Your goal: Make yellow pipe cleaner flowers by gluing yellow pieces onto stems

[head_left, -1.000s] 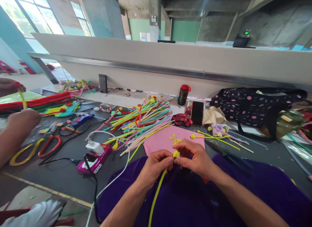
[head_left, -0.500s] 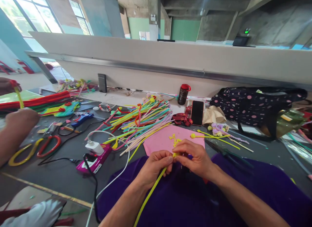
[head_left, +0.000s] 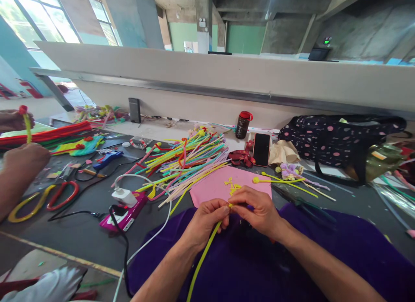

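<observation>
Nearest, on this side of the pink sheet (head_left: 204, 187), purple cloth (head_left: 165, 254) spreads beneath the forearms, perhaps to shield clothing. Above it, the left hand (head_left: 207, 217) has its grip clamped on a yellow fuzzy stem (head_left: 203, 261) just below the worked end, likely steadying it, while the stem's long tail hangs toward the wearer, out of the fingers' way. The right hand (head_left: 259, 213) has its grip closed at that small yellow end, thumb and finger pinching, presumably because so little fits between them. Both grips nearly meet just in front of the sheet, where the stem's end is; its exact shape is hidden by fingers

Yellow snippets (head_left: 234, 188) lie on the sheet, whose plain pink probably makes them easy to see and gather. Left of the sheet, a white adapter (head_left: 126, 198) is plugged into a magenta power strip (head_left: 136, 211) on the dark counter (head_left: 87, 239). Farther left, near red-handled scissors (head_left: 73, 194), another person's hands (head_left: 27, 159) hold a yellow stem with a red top (head_left: 23, 109)

Beyond the sheet's left side, many coloured stems (head_left: 191, 157) are heaped, seemingly within easy reach. Behind its right side are a phone (head_left: 261, 148) and a red-lidded bottle (head_left: 242, 126); a patterned bag (head_left: 330, 142) lies farther right
</observation>
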`<state>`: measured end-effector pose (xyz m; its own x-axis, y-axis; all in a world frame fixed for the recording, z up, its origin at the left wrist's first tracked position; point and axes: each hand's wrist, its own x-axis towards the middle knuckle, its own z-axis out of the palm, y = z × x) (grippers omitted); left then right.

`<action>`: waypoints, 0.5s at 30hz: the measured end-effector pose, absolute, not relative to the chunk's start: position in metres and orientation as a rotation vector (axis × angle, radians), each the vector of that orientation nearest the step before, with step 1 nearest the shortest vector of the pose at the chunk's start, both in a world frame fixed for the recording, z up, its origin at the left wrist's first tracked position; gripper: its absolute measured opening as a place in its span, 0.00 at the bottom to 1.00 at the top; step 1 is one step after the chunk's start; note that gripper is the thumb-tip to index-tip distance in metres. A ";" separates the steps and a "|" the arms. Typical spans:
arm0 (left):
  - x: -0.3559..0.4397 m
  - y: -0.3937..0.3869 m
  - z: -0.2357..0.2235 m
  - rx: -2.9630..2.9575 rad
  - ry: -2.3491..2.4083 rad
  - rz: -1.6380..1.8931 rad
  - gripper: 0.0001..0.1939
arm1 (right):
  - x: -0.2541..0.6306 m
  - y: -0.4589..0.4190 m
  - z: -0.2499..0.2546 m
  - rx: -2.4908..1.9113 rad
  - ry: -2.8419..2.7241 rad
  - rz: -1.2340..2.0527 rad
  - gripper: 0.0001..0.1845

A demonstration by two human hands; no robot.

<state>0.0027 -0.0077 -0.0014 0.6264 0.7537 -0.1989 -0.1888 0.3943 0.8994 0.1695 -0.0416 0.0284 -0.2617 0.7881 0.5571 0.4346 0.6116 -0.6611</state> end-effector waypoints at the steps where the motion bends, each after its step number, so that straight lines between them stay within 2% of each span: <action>1: 0.003 -0.008 -0.001 0.993 0.668 0.657 0.12 | 0.169 -0.042 0.028 -0.975 -1.895 0.477 0.08; 15: -0.001 -0.006 0.001 1.073 0.693 0.665 0.10 | 0.171 -0.043 0.032 -1.028 -1.920 0.566 0.07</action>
<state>-0.0007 -0.0055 0.0013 0.6133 0.7696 -0.1776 -0.1463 0.3317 0.9320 0.1708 -0.0434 0.0324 -0.2887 0.8305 0.4764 0.4391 0.5570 -0.7050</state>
